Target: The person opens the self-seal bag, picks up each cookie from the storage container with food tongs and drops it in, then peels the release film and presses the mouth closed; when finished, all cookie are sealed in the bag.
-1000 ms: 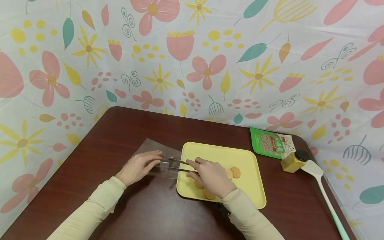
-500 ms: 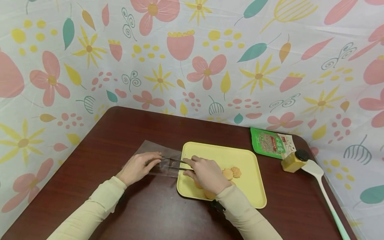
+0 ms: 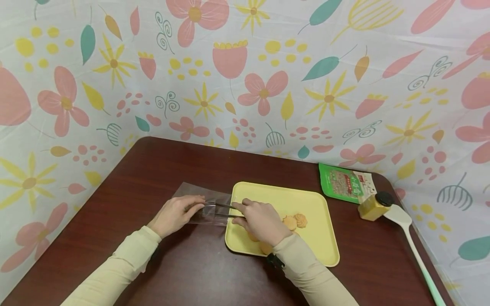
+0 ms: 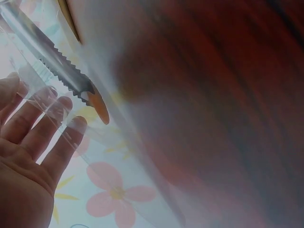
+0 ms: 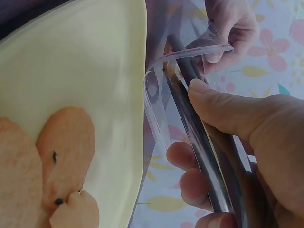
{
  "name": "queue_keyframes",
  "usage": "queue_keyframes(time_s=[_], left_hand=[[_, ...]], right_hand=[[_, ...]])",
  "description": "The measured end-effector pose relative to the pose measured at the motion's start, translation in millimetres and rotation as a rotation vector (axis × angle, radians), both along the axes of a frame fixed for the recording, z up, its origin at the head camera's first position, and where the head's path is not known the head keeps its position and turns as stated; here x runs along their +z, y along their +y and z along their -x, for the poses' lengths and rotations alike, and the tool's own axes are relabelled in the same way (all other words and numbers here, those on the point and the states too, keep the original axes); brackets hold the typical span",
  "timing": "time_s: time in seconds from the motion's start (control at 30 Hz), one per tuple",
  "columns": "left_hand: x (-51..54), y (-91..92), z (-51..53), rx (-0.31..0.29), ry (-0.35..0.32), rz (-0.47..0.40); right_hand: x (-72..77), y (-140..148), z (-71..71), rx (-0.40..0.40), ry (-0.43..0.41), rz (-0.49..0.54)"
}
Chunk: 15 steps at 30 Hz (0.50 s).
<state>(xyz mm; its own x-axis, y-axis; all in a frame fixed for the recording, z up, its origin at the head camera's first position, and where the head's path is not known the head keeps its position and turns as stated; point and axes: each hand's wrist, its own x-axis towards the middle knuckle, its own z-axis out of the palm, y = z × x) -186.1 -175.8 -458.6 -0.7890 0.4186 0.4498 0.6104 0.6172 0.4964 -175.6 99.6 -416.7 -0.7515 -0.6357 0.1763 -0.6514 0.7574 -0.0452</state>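
Note:
My left hand [image 3: 177,215] pinches the edge of a clear plastic bag [image 3: 187,191] left of the yellow tray. My right hand [image 3: 264,222] grips a pair of metal tongs [image 5: 194,126] over the tray's left edge. The tongs reach into the open mouth of the bag [image 5: 164,95]. An orange-brown cookie [image 4: 99,107] shows at the tongs' tip, seen through the film in the left wrist view. Several more cookies [image 3: 290,222] lie on the tray [image 3: 317,208], some hidden under my right hand.
On the table's right side lie a green food packet [image 3: 340,183], a small yellow jar with a black lid [image 3: 373,207] and a white spatula with a mint handle [image 3: 415,250]. A floral curtain [image 3: 264,93] hangs along the table's back edge.
My right hand has shifted slightly left with the tongs, uncovering more of the cookies on the tray. The left hand stays almost in place, and the bag's far corner has dipped a little.

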Motion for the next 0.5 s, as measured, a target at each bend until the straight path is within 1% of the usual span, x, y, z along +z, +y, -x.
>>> queue_keyframes(time_s=[0.1,0.3,0.5], left_hand=[[1.2,0.7,-1.1,0.003,-0.016,0.002],[1.1,1.4,-1.0,0.0,0.003,0.004],[0.7,1.0,-0.7,0.003,-0.007,0.009]], right_hand=[[-0.9,-0.5,0.6,0.0,-0.004,-0.005],[-1.2,-2.0,0.4,-0.005,-0.024,0.005],[0.4,-3.3,0.2,-0.015,-0.046,-0.017]])
